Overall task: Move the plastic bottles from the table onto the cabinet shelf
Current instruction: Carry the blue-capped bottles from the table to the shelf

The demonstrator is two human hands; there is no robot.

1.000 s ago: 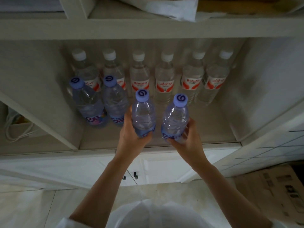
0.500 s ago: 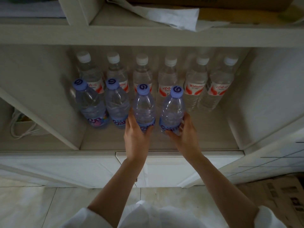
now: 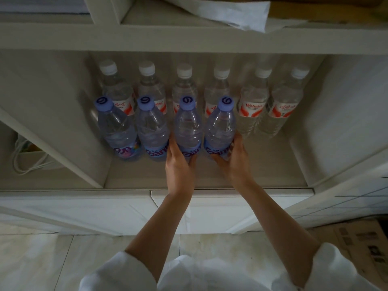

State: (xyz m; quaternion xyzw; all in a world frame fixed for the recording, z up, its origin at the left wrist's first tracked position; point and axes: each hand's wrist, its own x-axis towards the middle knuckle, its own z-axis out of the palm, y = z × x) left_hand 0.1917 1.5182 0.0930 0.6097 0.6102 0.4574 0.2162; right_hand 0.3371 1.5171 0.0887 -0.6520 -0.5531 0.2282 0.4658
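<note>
Four clear plastic bottles with light purple caps stand up straight in a front row on the cabinet shelf (image 3: 210,177). Each has a blue label near the bottom. The first purple-cap bottle (image 3: 117,131) is at the left end, and the second purple-cap bottle (image 3: 152,131) stands just beside it. The third purple-cap bottle (image 3: 188,129) and the fourth purple-cap bottle (image 3: 220,129) come next, close together. Behind them, six clear bottles with white caps and red-and-white labels make a back row (image 3: 252,108) by the back wall, all standing up too. The four on the left are partly hidden by the front row.
</note>
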